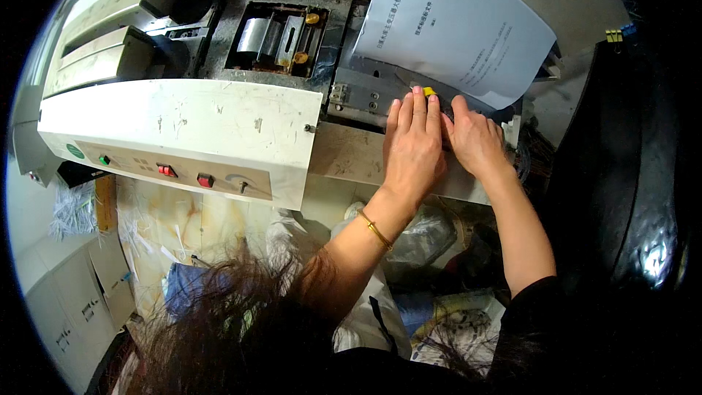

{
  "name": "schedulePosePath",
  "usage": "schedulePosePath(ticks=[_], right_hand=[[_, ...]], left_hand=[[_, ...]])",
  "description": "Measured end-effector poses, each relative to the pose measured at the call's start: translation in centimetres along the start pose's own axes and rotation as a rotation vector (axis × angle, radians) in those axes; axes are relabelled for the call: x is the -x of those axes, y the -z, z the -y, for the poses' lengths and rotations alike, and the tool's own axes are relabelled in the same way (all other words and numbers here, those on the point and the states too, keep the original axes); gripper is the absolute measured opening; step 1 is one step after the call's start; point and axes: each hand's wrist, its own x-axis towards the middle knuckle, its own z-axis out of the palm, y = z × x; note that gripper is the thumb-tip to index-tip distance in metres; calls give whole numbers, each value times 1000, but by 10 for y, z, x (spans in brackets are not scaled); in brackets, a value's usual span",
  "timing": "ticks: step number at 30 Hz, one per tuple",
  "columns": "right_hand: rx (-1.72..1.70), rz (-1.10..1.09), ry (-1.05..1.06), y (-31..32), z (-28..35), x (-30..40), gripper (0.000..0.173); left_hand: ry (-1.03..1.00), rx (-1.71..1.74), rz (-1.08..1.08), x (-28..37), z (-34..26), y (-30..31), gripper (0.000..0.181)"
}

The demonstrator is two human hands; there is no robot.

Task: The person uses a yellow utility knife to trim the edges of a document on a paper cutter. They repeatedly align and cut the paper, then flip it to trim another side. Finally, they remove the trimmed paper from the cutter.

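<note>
A white printed sheet or document (455, 27) stands curved on the metal bed (356, 79) of a cream-coloured binding machine (181, 120). My left hand (414, 142) lies palm down over the front of the bed, its fingers together and stretched towards the document. Between and beyond the fingertips shows a small yellow piece (429, 91), perhaps part of a tool; most of it is hidden. Close by on the right, my right hand (476, 134) is curled at the lower edge of the document. What lies under its fingers cannot be made out.
Left of the bed is an open well with a metal roller (255, 35) and brass knobs (300, 57). Red switches (166, 170) sit on the machine's front panel. A black covered object (614, 148) stands at the right. Below are a clear plastic bag (425, 236) and paper scraps (140, 236).
</note>
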Motion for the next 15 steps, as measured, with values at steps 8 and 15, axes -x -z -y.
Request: schedulePosePath(ticks=[8,15], right_hand=[[-37,28,-7,3,-10,2,30],[-9,53,-38,12,-31,10,30]], left_hand=[[22,25,24,-1,-6,0,57],[25,89,5,-2,-26,-15,55]])
